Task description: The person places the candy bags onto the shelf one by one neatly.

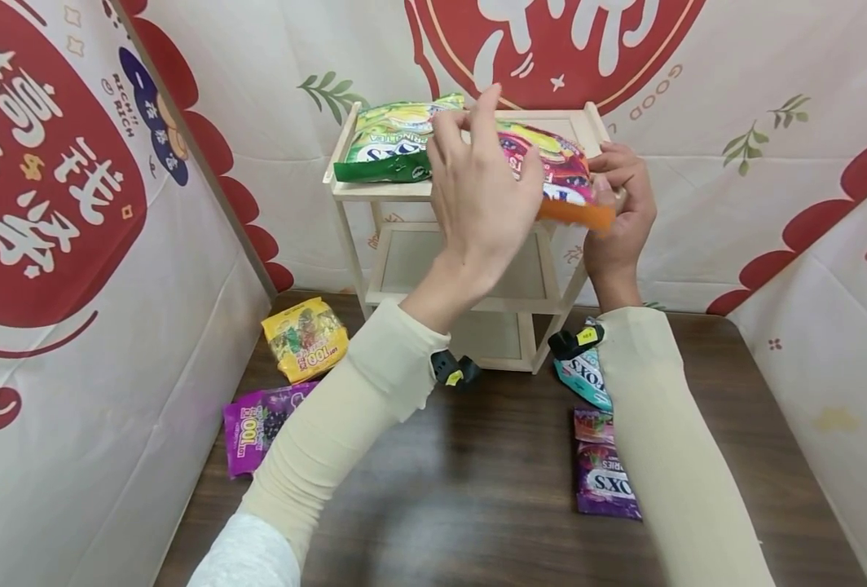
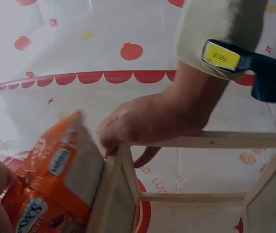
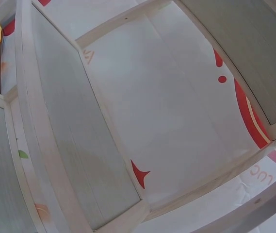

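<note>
My left hand (image 1: 481, 183) is over the top tier of a small pale wooden shelf rack (image 1: 463, 306), its fingers loosely bent and its thumb against a red and orange Fox's candy bag (image 1: 551, 167). The bag lies tilted on the top tier, its orange end sticking out over the front edge. My right hand (image 1: 627, 204) grips the rack's top right corner; the left wrist view shows its fingers (image 2: 111, 136) bent around the frame. Beside the left hand, a green Fox's candy bag (image 1: 397, 143) lies on the top tier.
On the dark wooden table (image 1: 419, 505), a yellow candy bag (image 1: 305, 338) and a purple candy bag (image 1: 257, 432) lie left of the rack. A teal Fox's bag (image 1: 586, 379) and a purple Fox's bag (image 1: 602, 473) lie to the right, partly behind my right sleeve. Printed cloth walls (image 1: 287, 196) surround the table.
</note>
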Demonstrator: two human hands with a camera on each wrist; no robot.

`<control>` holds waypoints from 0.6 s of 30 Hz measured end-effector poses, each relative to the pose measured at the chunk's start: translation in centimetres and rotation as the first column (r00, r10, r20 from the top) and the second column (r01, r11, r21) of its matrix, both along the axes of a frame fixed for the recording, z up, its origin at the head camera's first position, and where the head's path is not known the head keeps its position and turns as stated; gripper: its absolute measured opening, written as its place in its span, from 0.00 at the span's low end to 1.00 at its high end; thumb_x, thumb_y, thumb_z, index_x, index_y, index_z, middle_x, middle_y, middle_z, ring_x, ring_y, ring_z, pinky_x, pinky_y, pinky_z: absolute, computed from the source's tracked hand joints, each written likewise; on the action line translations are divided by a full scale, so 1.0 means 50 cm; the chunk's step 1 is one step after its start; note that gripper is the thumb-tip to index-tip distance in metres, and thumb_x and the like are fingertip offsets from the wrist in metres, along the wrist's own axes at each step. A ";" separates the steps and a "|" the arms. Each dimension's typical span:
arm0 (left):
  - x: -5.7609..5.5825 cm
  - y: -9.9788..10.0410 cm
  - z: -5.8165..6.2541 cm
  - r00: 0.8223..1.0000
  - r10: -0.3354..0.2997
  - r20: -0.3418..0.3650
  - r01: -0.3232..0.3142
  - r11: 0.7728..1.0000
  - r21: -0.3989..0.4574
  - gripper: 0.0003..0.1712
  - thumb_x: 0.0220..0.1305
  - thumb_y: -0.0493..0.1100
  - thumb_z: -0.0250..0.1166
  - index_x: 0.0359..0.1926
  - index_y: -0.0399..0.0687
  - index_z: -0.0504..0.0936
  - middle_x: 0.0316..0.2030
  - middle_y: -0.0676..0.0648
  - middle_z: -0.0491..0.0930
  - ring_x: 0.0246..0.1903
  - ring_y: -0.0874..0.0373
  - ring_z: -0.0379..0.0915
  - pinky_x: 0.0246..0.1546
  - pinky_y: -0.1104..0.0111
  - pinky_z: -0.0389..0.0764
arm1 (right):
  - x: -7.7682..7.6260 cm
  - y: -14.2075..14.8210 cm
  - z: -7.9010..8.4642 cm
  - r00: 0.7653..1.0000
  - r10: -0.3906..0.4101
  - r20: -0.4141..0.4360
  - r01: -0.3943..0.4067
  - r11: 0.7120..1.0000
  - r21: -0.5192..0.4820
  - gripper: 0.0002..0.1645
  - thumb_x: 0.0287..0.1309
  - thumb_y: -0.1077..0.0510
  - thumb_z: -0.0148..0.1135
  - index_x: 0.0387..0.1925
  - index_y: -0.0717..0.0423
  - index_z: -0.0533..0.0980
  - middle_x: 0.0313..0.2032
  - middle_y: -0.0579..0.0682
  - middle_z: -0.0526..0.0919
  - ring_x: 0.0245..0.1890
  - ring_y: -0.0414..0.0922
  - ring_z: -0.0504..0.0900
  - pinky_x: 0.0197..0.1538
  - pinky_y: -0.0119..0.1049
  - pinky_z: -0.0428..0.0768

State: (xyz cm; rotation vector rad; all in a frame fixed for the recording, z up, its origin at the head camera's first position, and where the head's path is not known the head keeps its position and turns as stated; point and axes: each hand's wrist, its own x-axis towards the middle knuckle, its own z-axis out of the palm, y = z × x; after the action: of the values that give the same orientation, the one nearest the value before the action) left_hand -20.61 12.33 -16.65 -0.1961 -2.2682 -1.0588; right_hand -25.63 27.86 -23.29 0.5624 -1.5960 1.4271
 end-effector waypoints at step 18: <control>-0.020 -0.027 -0.070 0.870 -0.342 -0.354 0.112 0.839 -0.533 0.30 0.62 0.67 0.57 0.49 0.48 0.83 0.46 0.47 0.79 0.52 0.53 0.70 0.59 0.65 0.64 | 0.001 0.000 0.000 1.000 0.004 -0.020 -0.004 1.000 0.017 0.15 0.56 0.64 0.49 0.32 0.79 0.65 0.41 0.68 0.77 0.57 0.54 0.70 0.65 0.43 0.64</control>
State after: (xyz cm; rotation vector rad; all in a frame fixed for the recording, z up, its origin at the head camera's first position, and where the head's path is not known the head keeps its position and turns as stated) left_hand -21.62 10.98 -20.13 -0.8625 -2.0750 -0.4388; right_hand -25.57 27.85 -23.30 0.5885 -1.5934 1.4074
